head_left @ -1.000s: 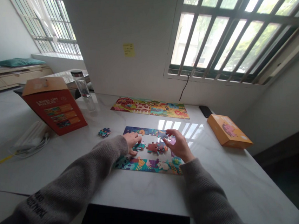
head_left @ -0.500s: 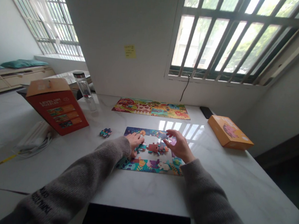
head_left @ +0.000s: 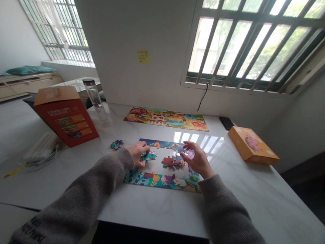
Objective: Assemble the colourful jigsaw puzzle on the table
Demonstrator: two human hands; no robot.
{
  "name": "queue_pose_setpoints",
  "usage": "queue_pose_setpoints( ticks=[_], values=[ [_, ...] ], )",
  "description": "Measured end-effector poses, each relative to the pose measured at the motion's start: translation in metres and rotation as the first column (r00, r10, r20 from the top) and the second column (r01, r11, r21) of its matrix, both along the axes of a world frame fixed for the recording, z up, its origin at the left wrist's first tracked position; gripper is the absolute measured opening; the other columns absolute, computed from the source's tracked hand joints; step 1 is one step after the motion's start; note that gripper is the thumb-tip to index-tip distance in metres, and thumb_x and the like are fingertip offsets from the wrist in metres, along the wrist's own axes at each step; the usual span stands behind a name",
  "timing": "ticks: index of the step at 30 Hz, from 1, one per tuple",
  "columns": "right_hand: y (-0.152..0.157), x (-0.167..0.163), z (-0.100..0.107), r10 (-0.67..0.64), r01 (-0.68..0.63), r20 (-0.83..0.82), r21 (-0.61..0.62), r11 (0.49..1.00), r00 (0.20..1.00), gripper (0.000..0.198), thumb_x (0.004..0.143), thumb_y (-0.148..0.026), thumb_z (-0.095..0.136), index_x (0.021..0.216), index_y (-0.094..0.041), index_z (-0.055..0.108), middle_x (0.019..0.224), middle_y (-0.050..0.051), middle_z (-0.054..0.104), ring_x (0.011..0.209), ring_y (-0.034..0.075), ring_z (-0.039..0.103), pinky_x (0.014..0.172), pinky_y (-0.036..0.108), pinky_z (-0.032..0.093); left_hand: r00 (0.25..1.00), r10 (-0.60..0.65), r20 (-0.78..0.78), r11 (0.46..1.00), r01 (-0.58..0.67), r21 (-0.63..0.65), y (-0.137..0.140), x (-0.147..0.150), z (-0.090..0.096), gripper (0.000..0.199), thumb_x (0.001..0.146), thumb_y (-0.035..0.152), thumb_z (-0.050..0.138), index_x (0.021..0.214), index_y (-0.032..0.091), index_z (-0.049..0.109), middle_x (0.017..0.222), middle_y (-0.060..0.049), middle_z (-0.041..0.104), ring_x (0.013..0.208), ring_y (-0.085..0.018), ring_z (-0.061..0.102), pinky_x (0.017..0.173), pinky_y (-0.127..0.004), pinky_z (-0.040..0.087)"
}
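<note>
A jigsaw puzzle frame point(head_left: 168, 181), partly assembled with a dark blue and teal border, lies on the white marbled table. Inside its left side, my left hand point(head_left: 139, 152) has curled fingers pressed on a small group of teal puzzle pieces point(head_left: 150, 157). A joined clump of reddish-brown puzzle pieces point(head_left: 169, 162) lies loose in the middle of the frame. My right hand point(head_left: 198, 160) hovers at the upper right border, thumb and forefinger apart, with nothing visible between them. Its palm hides part of the right border.
Loose puzzle pieces point(head_left: 117, 144) are piled left of the frame. Behind it lies a finished bright puzzle point(head_left: 167, 118). A red box point(head_left: 73, 123), a glass bottle point(head_left: 93, 94) and white cables point(head_left: 43, 152) stand or lie left; an orange box point(head_left: 252, 145) and black phone point(head_left: 226, 123) are right.
My left hand has slid left with the teal pieces, away from the reddish-brown clump, its fingers now more curled. My right hand has stayed nearly still. The view has shifted slightly.
</note>
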State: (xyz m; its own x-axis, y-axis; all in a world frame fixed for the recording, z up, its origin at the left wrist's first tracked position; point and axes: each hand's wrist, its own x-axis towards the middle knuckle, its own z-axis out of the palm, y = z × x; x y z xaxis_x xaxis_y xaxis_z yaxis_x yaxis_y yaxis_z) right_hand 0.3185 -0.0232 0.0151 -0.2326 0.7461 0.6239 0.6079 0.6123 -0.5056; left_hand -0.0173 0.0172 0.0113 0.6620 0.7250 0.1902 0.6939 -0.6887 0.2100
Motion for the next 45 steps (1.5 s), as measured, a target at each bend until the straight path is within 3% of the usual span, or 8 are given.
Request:
queue_pose_setpoints(
  ticks=[9, 18, 22, 26, 31, 35, 41, 45],
  values=[
    [0.0, -0.008, -0.003, 0.019, -0.019, 0.003, -0.015, 1.0, 1.0, 0.042, 0.087, -0.033, 0.069, 0.126, -0.024, 0.057, 0.1, 0.007, 0.068, 0.089, 0.024, 0.066, 0.085, 0.044, 0.055, 0.967, 0.247, 0.054, 0.968, -0.248, 0.021, -0.036, -0.109, 0.005, 0.022, 0.06, 0.024, 0.061, 0.081, 0.023, 0.056, 0.09, -0.005, 0.058, 0.087, -0.023, 0.059, 0.084, -0.033, 0.051],
    [0.0, -0.013, -0.007, 0.054, -0.053, 0.046, -0.014, 0.998, 0.997, 0.035, 0.087, -0.032, 0.07, 0.119, -0.024, 0.06, 0.101, 0.007, 0.068, 0.088, 0.023, 0.065, 0.082, 0.042, 0.055, 0.952, 0.299, -0.071, 0.954, -0.297, 0.046, -0.058, -0.127, -0.009, 0.022, 0.064, 0.022, 0.062, 0.085, 0.022, 0.059, 0.095, -0.007, 0.059, 0.092, -0.026, 0.057, 0.088, -0.037, 0.05],
    [0.0, -0.022, -0.012, 0.082, -0.079, 0.083, -0.039, 0.996, 0.993, 0.032, 0.087, -0.03, 0.069, 0.117, -0.024, 0.061, 0.101, 0.007, 0.069, 0.089, 0.023, 0.065, 0.082, 0.041, 0.053, 0.932, 0.355, -0.07, 0.93, -0.344, 0.125, -0.059, -0.119, 0.002, 0.023, 0.073, 0.031, 0.064, 0.093, 0.021, 0.062, 0.1, -0.009, 0.061, 0.095, -0.029, 0.056, 0.09, -0.043, 0.048],
    [0.006, -0.043, -0.011, 0.129, -0.115, 0.21, -0.074, 0.991, 0.969, 0.031, 0.086, -0.033, 0.074, 0.114, -0.024, 0.063, 0.104, 0.007, 0.07, 0.095, 0.024, 0.065, 0.087, 0.04, 0.05, 0.974, 0.225, 0.031, 0.969, -0.227, 0.1, -0.048, -0.088, 0.007, 0.02, 0.085, 0.033, 0.056, 0.099, 0.02, 0.064, 0.103, -0.008, 0.066, 0.099, -0.027, 0.058, 0.095, -0.042, 0.047],
    [0.023, -0.069, -0.004, 0.168, -0.145, 0.367, -0.088, 0.985, 0.915, 0.034, 0.085, -0.029, 0.076, 0.116, -0.022, 0.062, 0.107, 0.008, 0.07, 0.101, 0.024, 0.063, 0.092, 0.038, 0.045, 0.984, 0.06, 0.166, 0.998, -0.064, 0.017, -0.012, -0.029, -0.002, 0.024, 0.088, 0.021, 0.052, 0.106, 0.021, 0.068, 0.114, -0.007, 0.069, 0.112, -0.024, 0.061, 0.105, -0.037, 0.047],
    [0.04, -0.078, -0.004, 0.155, -0.124, 0.386, -0.104, 0.987, 0.909, 0.035, 0.086, -0.028, 0.076, 0.117, -0.02, 0.061, 0.107, 0.009, 0.07, 0.097, 0.023, 0.063, 0.09, 0.036, 0.045, 0.968, 0.065, 0.242, 0.997, -0.071, 0.016, 0.019, 0.003, -0.011, 0.031, 0.086, 0.013, 0.051, 0.11, 0.019, 0.069, 0.119, -0.008, 0.069, 0.117, -0.022, 0.06, 0.11, -0.037, 0.045],
    [0.05, -0.08, -0.009, 0.162, -0.136, 0.457, -0.089, 0.987, 0.875, 0.036, 0.088, -0.031, 0.074, 0.12, -0.019, 0.062, 0.112, 0.011, 0.07, 0.104, 0.026, 0.061, 0.095, 0.039, 0.042, 0.96, 0.05, 0.277, 0.998, -0.059, 0.023, 0.031, 0.024, -0.033, 0.04, 0.084, 0.009, 0.053, 0.12, 0.019, 0.067, 0.128, -0.008, 0.066, 0.124, -0.023, 0.058, 0.114, -0.039, 0.044],
    [0.051, -0.078, -0.011, 0.181, -0.154, 0.488, -0.096, 0.983, 0.854, 0.037, 0.09, -0.033, 0.072, 0.123, -0.02, 0.063, 0.113, 0.011, 0.071, 0.103, 0.026, 0.06, 0.095, 0.04, 0.041, 0.957, 0.072, 0.282, 0.996, -0.083, 0.028, 0.029, 0.025, -0.041, 0.037, 0.086, 0.013, 0.054, 0.119, 0.02, 0.068, 0.119, -0.008, 0.068, 0.115, -0.024, 0.061, 0.106, -0.039, 0.049]
  ],
)
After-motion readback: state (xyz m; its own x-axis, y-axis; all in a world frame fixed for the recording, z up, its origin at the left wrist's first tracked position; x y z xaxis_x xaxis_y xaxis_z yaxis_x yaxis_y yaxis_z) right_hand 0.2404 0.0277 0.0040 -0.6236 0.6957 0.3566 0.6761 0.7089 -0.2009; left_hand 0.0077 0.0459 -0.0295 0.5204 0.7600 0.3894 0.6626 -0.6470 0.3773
